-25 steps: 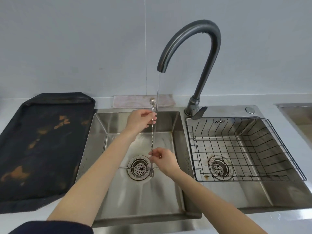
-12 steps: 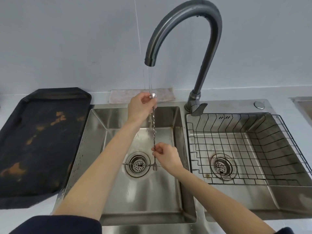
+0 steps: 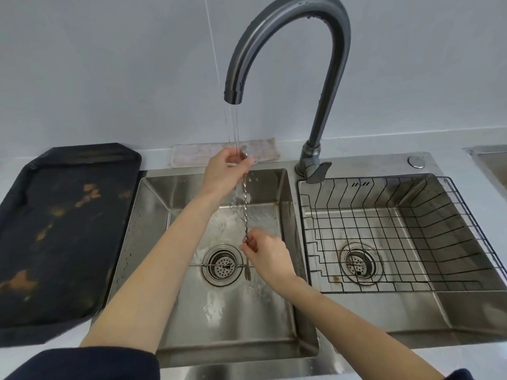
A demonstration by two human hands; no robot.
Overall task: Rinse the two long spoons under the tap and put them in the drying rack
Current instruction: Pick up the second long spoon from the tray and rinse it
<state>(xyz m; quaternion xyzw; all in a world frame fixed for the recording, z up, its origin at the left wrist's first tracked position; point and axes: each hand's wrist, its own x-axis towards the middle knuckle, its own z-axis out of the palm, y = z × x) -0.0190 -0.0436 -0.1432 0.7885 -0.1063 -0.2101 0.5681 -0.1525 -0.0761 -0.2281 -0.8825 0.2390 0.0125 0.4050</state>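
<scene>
- Left hand (image 3: pixel 223 171) pinches the bowl end of a twisted long spoon (image 3: pixel 245 212) under the tap (image 3: pixel 288 31) stream
- right hand (image 3: pixel 267 256) grips its lower stem
- second spoon (image 3: pixel 216 266) lies across the left basin's drain (image 3: pixel 221 265)
- wire drying rack (image 3: pixel 397 234) sits in the right basin

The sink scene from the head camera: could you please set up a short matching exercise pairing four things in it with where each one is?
Things:
1. held spoon
2. second spoon
3. drying rack
4. dark tray

Places:
A. on the counter left of the sink
B. inside the right basin
C. upright under the running tap, held by both hands
D. lying across the left basin's drain

Pairs: 1-C, 2-D, 3-B, 4-A
</scene>
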